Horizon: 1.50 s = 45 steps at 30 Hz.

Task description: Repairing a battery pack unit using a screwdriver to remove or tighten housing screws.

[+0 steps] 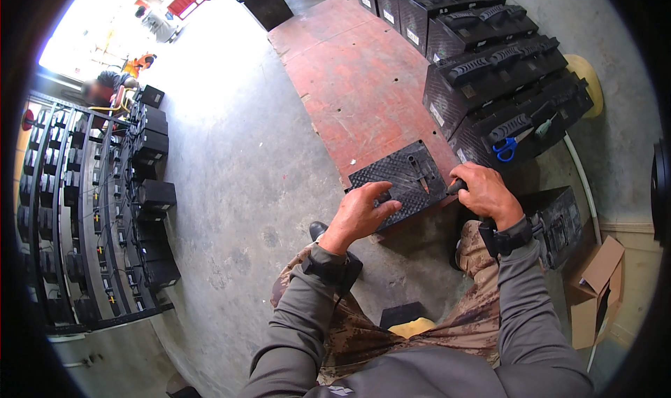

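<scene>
A black case (411,166) with a textured top lies in front of me at the near end of a red board. Above its left side hovers or rests my left hand (361,215), thumb and fingers apart; I cannot tell if it touches. My right hand (482,194), at the case's right edge, is closed around a dark grip (456,186); the rest of that object is hidden. A small dark tool with a reddish tip (423,183) lies on the case.
Rows of black cases with handles (489,76) stand at the right, blue-handled scissors (504,150) on the nearest. A cardboard box (594,293) is at the lower right. Along the left runs a metal rack (91,216) of black units. Another person (115,83) bends behind it.
</scene>
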Tool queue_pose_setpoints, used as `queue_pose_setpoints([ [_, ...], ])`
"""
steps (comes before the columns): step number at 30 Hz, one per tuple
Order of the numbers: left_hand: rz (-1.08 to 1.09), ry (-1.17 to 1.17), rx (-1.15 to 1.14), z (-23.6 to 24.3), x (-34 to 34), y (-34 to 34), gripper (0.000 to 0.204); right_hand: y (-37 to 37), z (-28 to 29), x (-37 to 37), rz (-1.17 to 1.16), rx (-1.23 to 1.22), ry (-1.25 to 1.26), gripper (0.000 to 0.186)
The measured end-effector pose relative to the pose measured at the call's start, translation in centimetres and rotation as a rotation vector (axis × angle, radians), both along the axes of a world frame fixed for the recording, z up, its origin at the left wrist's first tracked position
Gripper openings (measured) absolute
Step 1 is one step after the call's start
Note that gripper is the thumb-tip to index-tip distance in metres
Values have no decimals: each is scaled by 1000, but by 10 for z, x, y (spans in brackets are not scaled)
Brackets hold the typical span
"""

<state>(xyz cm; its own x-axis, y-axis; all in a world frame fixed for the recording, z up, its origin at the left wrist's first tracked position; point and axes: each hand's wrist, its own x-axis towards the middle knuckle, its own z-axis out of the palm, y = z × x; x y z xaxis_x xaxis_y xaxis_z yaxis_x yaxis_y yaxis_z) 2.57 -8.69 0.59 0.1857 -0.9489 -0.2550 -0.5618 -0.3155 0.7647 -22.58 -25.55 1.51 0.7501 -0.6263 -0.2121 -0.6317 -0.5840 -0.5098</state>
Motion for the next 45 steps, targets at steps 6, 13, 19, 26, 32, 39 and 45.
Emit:
queue_pose_setpoints([
  [6,-1,-3,16,1,0,1,54,-1,18,11,-98,56,329,34],
  [13,-3,1,23,1,0,0,54,4,13,2,-22,-44,43,32],
  [19,-10,0,26,2,0,0,55,1,5,2,-30,-13,96,29],
  [26,-4,0,32,2,0,1,55,0,15,8,-108,47,253,32],
  [32,-14,0,29,1,1,0,56,4,11,3,-9,-21,30,30],
  [39,-6,6,29,2,0,0,56,1,12,8,-93,9,191,33],
  [45,72,33,-6,5,1,10,53,2,14,4,-66,-12,151,32],
])
